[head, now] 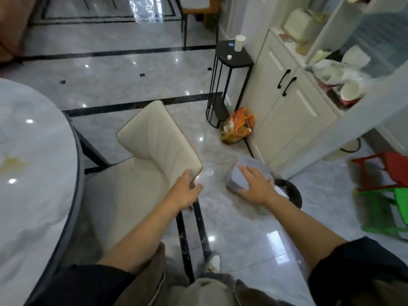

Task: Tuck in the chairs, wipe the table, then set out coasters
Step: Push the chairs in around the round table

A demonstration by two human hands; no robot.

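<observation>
While left hand (186,192) grips chair (154,140), right hand (254,184) splayed.

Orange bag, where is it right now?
In the head view, the orange bag lies on the floor right of centre. It sits at the foot of the black side table, next to the white cabinet.

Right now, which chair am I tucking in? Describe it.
Find the round marble table on the left. Beside its edge stands a chair with a cream back and black legs, the left grip holding its corner. The other chair stands far off, untouched.
</observation>
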